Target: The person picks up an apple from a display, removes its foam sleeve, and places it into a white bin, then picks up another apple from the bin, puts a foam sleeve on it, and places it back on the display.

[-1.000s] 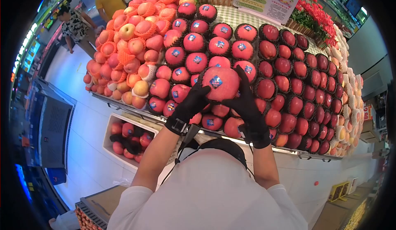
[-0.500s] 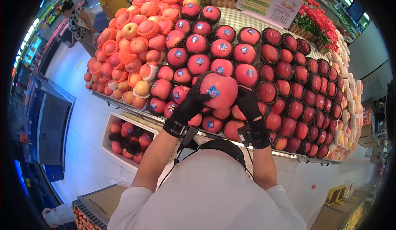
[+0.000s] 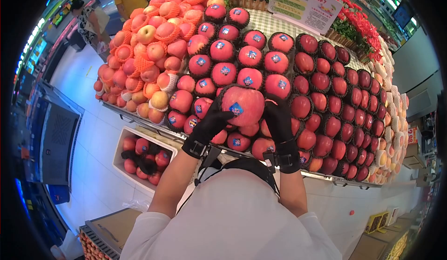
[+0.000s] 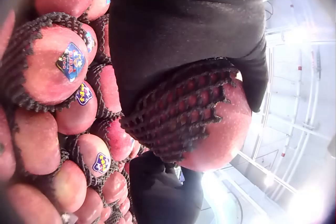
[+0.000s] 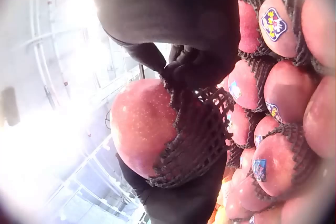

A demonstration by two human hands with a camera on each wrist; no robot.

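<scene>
A large red apple [image 3: 243,106] with a blue diamond sticker is held up over the display. My black-gloved left hand [image 3: 210,124] grips its left side, fingers curled round the black foam net [image 4: 178,111] that covers its underside. At its right, my gloved right hand [image 3: 279,122] pinches the net's edge between thumb and fingers, as the right wrist view shows the hand [image 5: 178,50] above the apple [image 5: 144,129]. Rows of stickered apples [image 3: 223,73] in black nets lie just beyond.
Net-wrapped orange-pink apples [image 3: 150,52] are heaped at the left, darker red apples [image 3: 321,80] at the right. A white bin [image 3: 118,160] holding apples stands below left. Behind are a sign [image 3: 302,6] and red flowers [image 3: 358,24]. Two people stand at the upper left.
The held apple has come lower and turned, its sticker shifting down and left. My right hand's fingers, earlier extended along the apple's right side, have drawn in to pinch the net.
</scene>
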